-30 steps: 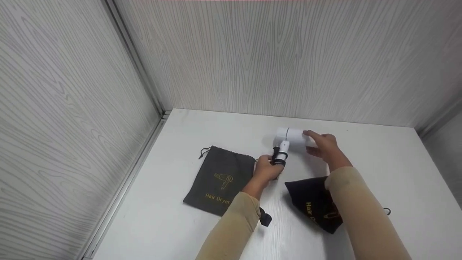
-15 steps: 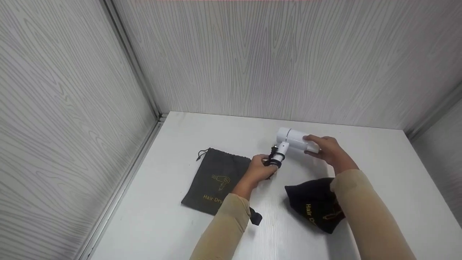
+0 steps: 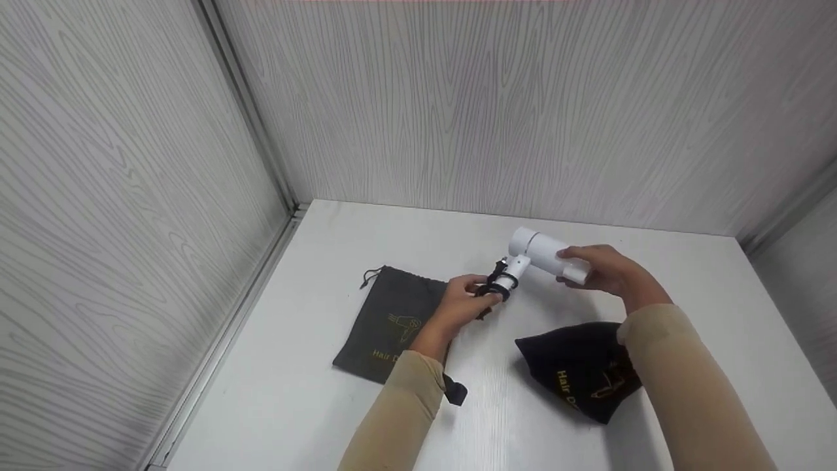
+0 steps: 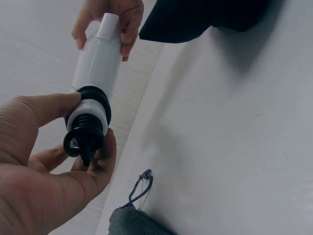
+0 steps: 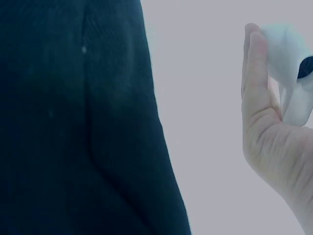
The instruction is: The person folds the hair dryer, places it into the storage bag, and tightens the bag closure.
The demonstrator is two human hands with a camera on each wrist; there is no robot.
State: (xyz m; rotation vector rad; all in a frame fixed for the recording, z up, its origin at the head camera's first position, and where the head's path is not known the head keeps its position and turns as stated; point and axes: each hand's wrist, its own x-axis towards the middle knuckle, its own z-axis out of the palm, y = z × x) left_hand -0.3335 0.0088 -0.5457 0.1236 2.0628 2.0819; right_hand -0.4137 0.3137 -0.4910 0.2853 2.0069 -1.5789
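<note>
A white hair dryer (image 3: 544, 251) is held between both hands near the back of the table, its barrel slanting down to the right. My left hand (image 3: 463, 302) grips the handle, around which a black cord (image 3: 503, 288) is wrapped; the left wrist view shows thumb and fingers curled about the cord-wrapped handle end (image 4: 87, 128). My right hand (image 3: 605, 269) holds the nozzle end of the barrel between thumb and fingers. In the right wrist view that hand (image 5: 274, 117) is at the right edge, with the white nozzle (image 5: 286, 54) in its grasp.
A dark grey drawstring bag (image 3: 392, 327) marked Hair Dryer lies flat on the white table (image 3: 288, 340), partly under the left forearm. A black bag (image 3: 569, 366) with gold print lies rumpled beside the right forearm. Wood-grained panels (image 3: 458, 104) enclose the back and sides.
The hair dryer's barrel has tilted, its nozzle end swinging down and toward the right. My left hand has shifted a little left, and my right hand slightly right, both keeping hold.
</note>
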